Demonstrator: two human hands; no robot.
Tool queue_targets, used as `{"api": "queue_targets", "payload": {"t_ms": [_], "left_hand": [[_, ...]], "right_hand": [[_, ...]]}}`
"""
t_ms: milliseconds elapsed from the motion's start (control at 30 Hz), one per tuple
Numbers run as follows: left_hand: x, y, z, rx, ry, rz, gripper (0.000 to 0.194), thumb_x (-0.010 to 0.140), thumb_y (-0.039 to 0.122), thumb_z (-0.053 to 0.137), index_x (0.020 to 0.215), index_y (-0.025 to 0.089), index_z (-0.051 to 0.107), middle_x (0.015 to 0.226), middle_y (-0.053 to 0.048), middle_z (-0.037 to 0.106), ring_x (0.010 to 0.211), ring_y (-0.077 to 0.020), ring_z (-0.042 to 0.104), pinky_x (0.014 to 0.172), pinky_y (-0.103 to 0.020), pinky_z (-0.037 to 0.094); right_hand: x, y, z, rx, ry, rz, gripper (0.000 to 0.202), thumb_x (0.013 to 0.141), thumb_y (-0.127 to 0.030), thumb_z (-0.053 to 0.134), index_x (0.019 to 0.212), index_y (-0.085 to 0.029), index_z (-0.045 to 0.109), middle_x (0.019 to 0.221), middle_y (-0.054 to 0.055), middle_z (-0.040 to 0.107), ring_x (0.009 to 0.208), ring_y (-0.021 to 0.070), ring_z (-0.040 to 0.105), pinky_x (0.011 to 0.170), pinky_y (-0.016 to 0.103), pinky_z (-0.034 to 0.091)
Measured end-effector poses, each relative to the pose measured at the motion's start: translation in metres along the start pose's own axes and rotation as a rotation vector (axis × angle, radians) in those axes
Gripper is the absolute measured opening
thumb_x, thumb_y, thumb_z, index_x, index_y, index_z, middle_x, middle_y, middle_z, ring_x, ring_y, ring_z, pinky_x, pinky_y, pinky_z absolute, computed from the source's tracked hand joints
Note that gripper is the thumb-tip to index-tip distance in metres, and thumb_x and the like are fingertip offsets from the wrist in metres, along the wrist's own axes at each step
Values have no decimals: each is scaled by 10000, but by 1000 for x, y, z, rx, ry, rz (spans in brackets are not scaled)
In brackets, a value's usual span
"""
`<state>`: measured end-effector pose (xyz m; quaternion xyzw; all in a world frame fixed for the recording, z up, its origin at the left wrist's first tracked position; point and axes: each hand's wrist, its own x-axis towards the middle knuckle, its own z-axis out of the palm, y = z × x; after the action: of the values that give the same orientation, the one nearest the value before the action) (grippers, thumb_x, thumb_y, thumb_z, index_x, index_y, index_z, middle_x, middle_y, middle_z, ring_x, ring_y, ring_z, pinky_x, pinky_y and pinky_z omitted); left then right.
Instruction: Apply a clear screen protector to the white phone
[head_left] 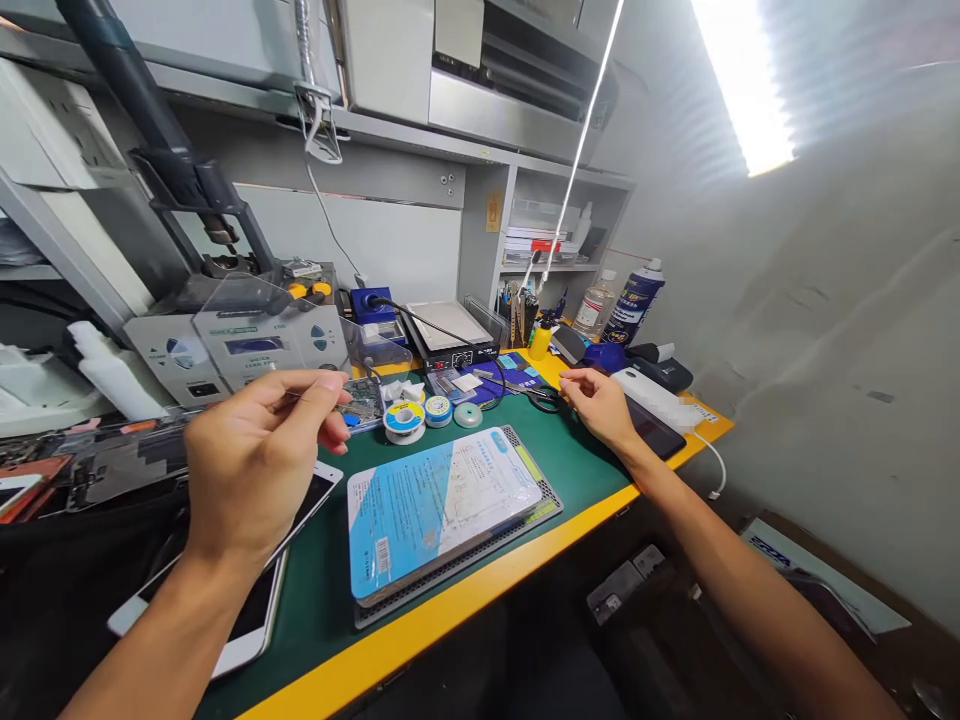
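Note:
My left hand is raised over the left part of the green mat, thumb and forefinger pinched together. Whatever lies between those fingertips is too small to make out. My right hand rests low at the mat's right side, its fingers curled and thumb pressed to the forefinger; what it holds, if anything, is hidden. Close to its fingertips are black-handled scissors. Between the hands lies a blue and white package on a grey perforated board. Behind it stand spools of wire or solder.
White phones lie under and beside my left forearm. A hot plate, a yellow bottle and a blue spray can line the back. A dark tablet lies right of my right hand. Grey machines stand left.

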<state>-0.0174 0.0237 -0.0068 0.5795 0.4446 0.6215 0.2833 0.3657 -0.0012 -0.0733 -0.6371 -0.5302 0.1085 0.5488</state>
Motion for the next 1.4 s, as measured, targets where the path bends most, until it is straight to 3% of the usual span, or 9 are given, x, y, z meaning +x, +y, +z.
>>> {"api": "queue_targets", "payload": {"t_ms": [300,500,633,833,967,1067,1167,1267,1400], "left_hand": [[3,13,-11,88,-14,30,292,849,386,709,1056,184,757,658,26,663,546,-121,609,529,-220,525],[6,3,-12,312,9,338,221,910,298,642,1082,228,761,922,-12,715,690,-130,664,632,-250,535],[5,2,-9,306,37,536,145,900,243,663,938,228,802,1034,-40,618,837,-147,644,649,-249,534],[1,-9,-9,351,-49,708,249,905,151,636,1048,277,797,1035,-39,547,815,-129,597,609,-231,507],[-3,-11,-7,370,-86,751,257,931,144,619,1074,265,794,997,-51,590,793,-130,609,653,-253,511],[-6,-5,-3,297,-169,614,286,978,201,561,1165,272,765,1003,-57,656,748,-126,623,658,-255,524],[-8,4,-3,94,-191,215,333,989,346,557,1265,227,699,973,-56,705,662,-133,630,587,-258,553],[-7,11,-4,-91,-262,-147,373,907,485,664,1089,168,738,873,-55,714,617,-147,623,495,-252,541],[-7,14,-1,-89,-430,-297,365,796,502,786,901,154,749,721,-40,696,591,-144,616,486,-230,525]], "right_hand": [[-13,-48,9,38,-93,-56,426,807,-597,717,755,-175,694,639,46,671,550,177,577,562,319,466],[-10,-97,28,150,-302,-80,415,805,-563,746,911,-163,731,695,32,691,540,139,558,529,283,446],[1,-130,44,314,-498,67,462,777,-584,763,894,-138,733,641,21,660,486,105,508,418,227,336],[-1,-164,78,466,-997,349,536,807,-648,716,897,-121,747,792,78,734,528,111,583,381,200,323],[-10,-165,93,575,-1018,295,343,722,-436,859,789,-133,714,725,18,695,483,63,492,387,184,269],[-14,-158,93,611,-946,286,306,706,-402,861,733,-140,705,689,6,678,481,66,483,403,202,287],[-15,-149,88,598,-925,260,302,733,-417,845,739,-145,713,668,0,662,490,71,489,419,210,301],[-15,-142,85,570,-937,220,324,769,-447,827,751,-146,709,619,-13,622,492,76,486,419,208,310],[-17,-140,86,554,-975,183,343,810,-475,797,775,-149,697,655,-6,620,516,82,497,434,203,342]]}}
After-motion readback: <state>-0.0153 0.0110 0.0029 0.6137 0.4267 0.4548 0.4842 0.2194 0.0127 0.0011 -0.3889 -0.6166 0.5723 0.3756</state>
